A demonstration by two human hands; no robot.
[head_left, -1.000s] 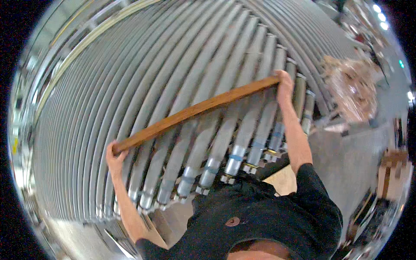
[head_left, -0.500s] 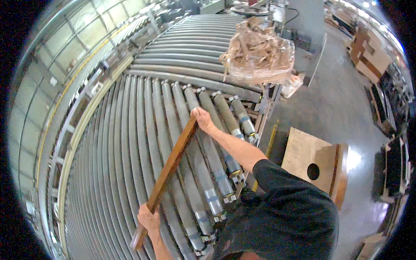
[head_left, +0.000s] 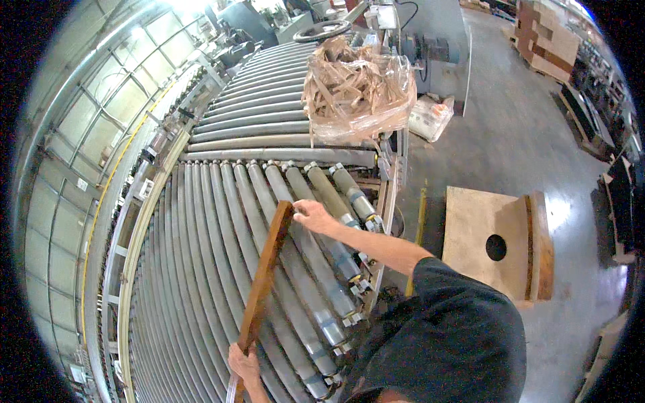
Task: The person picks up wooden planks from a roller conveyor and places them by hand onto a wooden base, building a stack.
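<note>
A long, narrow brown wooden board point(head_left: 264, 277) lies slantwise above a bed of grey conveyor rollers point(head_left: 208, 269), its far end tipped to the right. My left hand point(head_left: 244, 363) is closed around the near part of the board. At the far end, my right hand point(head_left: 314, 217) has its fingers bent against the board's edge and corner. The board's nearest tip runs out at the lower edge of the picture. Several rollers on the right side end in short shiny sections with metal fittings, close to my right forearm.
Brown paper strips in clear plastic point(head_left: 359, 94) sit on the far rollers, with a whitish bag point(head_left: 430, 117) beyond their right side. To my right stands a pale board with a round hole point(head_left: 470, 225). A metal side rail point(head_left: 138, 269) borders the rollers on the left.
The view has shifted. The wooden board now stands steeper in the picture, its far end lower. My right hand has slipped to the right side of that end; my left hand still grips it.
</note>
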